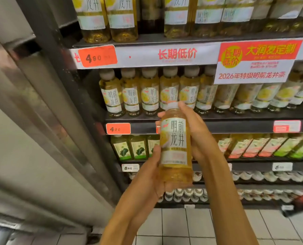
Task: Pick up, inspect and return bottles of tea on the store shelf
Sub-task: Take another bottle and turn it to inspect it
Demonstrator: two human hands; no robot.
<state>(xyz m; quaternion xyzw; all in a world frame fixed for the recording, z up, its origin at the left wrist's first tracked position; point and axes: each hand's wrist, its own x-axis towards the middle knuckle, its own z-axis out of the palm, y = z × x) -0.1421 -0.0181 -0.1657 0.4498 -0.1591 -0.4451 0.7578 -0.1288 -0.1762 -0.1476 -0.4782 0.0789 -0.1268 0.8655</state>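
Two hands hold one tea bottle [175, 149] upright at the centre of the frame, clear of the shelving, with its printed label facing the camera; the left hand [150, 175] is curled round the lower body and base, thumb lying up the label's left edge; the right hand [195, 131] wraps the upper body from behind and from the right, fingertips showing past the left side of the bottle near its shoulder and the thumb near the pale cap [172, 105]; both hands are therefore closed on the bottle. Handling judgement: the bottle appears full of yellow liquid, so expect moderate weight concentrated low; the thin plastic wall is likely to give under a hard squeeze; the glossy label sleeve may be slippery; take hold at the labelled mid-body with support under the base, not by the cap alone. Just behind the bottle, across the middle of the frame, stands the matching row of bottles [150, 92] on the middle shelf [235, 116], the likely return place; whether a gap exists behind the held bottle cannot be told. An orange price tag [118, 129] sits on the shelf edge at centre left; a red and white promotional sign [255, 62] hangs at upper right; green-labelled bottles [129, 147] fill the shelf below; tiled floor [182, 227] shows along the bottom.
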